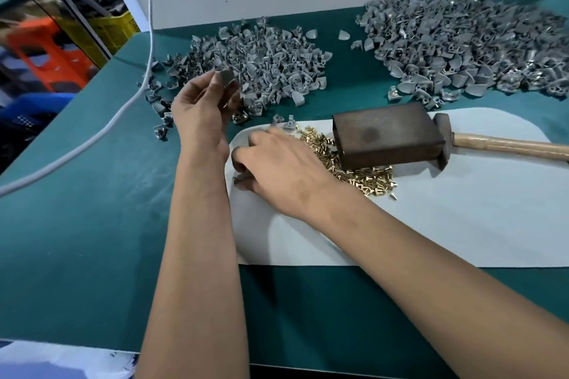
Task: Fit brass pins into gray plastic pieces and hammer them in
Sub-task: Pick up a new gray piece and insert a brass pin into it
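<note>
So closest to us the right hand is down on the white sheet that lies on the green tabletop, fingers curled at the left edge of the brass pins; it looks like we're pinching something small under the fingertips, but we honestly can't tell whether it's a pin. The pins sit in a loose scatter on the sheet, right up against a dark metal block, and a wooden-handled hammer lies just behind the block's right end. A bit further out, the left hand is raised and holds one gray plastic piece between thumb and fingers. Behind that is a heap of gray pieces, with a second, bigger heap far right. A white cord trails across the left side.
</note>
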Motion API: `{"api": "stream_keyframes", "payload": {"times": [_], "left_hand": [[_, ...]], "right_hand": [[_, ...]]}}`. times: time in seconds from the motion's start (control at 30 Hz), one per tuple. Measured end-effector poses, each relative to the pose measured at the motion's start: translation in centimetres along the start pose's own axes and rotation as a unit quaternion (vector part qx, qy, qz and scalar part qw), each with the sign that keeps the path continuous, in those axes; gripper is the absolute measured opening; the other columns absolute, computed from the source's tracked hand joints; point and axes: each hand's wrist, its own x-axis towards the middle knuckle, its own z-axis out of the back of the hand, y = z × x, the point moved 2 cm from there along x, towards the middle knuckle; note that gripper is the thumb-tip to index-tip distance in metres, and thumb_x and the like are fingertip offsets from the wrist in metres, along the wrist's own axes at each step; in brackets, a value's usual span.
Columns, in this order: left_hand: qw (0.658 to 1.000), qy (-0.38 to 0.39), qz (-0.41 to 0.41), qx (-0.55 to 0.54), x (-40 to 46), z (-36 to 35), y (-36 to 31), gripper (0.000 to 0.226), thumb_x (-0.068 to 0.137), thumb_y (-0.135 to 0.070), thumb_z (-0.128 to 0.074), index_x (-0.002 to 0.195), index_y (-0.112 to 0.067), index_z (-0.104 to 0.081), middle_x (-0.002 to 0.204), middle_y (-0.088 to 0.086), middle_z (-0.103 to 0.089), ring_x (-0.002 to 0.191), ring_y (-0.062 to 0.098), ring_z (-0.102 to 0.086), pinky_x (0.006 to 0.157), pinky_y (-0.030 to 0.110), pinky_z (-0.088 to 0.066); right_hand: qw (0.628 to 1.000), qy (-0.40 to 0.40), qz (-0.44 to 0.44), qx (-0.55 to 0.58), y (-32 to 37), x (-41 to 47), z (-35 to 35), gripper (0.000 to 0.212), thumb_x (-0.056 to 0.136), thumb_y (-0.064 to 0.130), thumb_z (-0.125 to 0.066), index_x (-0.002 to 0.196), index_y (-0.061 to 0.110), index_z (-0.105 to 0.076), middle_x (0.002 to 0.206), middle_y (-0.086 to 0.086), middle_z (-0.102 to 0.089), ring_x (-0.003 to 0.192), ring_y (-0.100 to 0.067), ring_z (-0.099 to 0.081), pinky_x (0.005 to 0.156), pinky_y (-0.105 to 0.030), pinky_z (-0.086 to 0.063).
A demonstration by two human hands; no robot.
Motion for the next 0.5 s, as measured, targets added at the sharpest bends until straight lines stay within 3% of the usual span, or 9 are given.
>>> {"api": "stream_keyframes", "payload": {"times": [0.17, 0.33, 0.5], "left_hand": [[0.998, -0.04, -0.009, -0.04, 0.3, 0.4, -0.3, 0.01, 0.098, 0.001, -0.062, 0.091, -0.005, -0.065, 0.092, 0.015, -0.074, 0.084, 0.031, -0.07, 0.071, 0.032, -0.061], [0.992, -0.102, 0.003, -0.079, 0.8, 1.1, -0.6, 0.012, 0.098, 0.002, -0.061, 0.09, -0.007, -0.063, 0.084, 0.012, -0.071, 0.067, 0.023, -0.07, 0.068, 0.03, -0.06], [0.995, -0.043, 0.008, -0.084, 0.1, -0.2, 0.1, 0.011, 0.096, 0.003, -0.064, 0.089, -0.006, -0.065, 0.089, 0.014, -0.073, 0.079, 0.024, -0.069, 0.076, 0.032, -0.062]], "right_hand": [[0.999, 0.008, -0.001, 0.032, 0.4, 0.9, -0.7, 0.019, 0.094, 0.038, -0.067, 0.104, 0.022, -0.063, 0.093, 0.0, -0.051, 0.101, -0.027, -0.057, 0.07, -0.034, -0.038], [1.0, 0.015, 0.004, 0.013, 0.8, 1.3, -0.7, 0.004, 0.095, 0.02, -0.063, 0.099, 0.018, -0.063, 0.098, -0.003, -0.061, 0.094, -0.028, -0.06, 0.069, -0.033, -0.036], [0.997, 0.062, -0.047, -0.02, -0.6, 0.4, 0.8, 0.015, 0.085, 0.001, -0.05, 0.09, 0.013, -0.058, 0.097, -0.011, -0.066, 0.083, -0.032, -0.061, 0.072, -0.035, -0.047]]}}
